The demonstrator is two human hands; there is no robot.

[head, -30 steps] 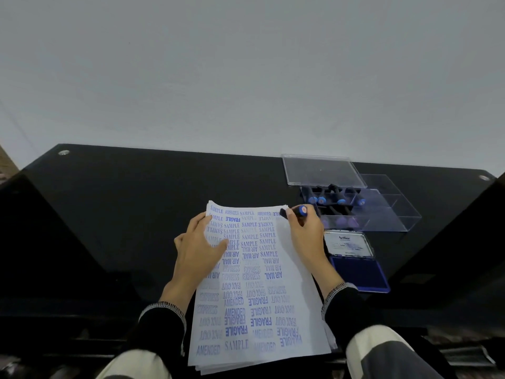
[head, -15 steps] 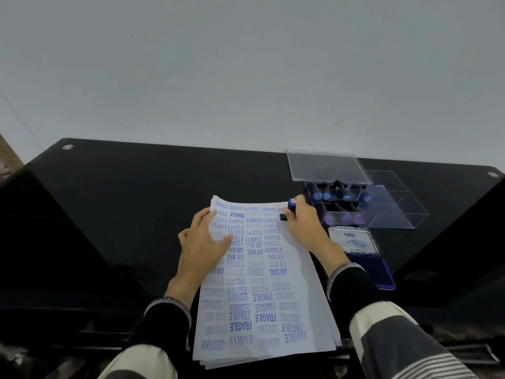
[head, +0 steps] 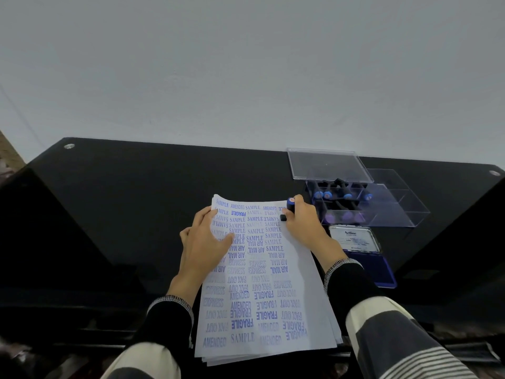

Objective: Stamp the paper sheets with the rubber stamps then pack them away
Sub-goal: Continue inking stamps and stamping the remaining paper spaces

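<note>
Head view: paper sheets [head: 276,283], stacked on a black table [head: 136,201], are pressed flat by the left hand [head: 203,242], fingers straight. A rubber stamp [head: 289,208] is gripped by the right hand [head: 303,222] at the stack's far right corner. Right: clear stamp box [head: 382,212], lid [head: 328,164], ink pad [head: 369,258]. Stamp face hidden.

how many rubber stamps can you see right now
5 that show: one in the right hand at the paper's top right corner, four blue-capped stamps in the clear box. More may be hidden.

Right hand [head: 303,222] gripping stamp [head: 289,209]
</note>
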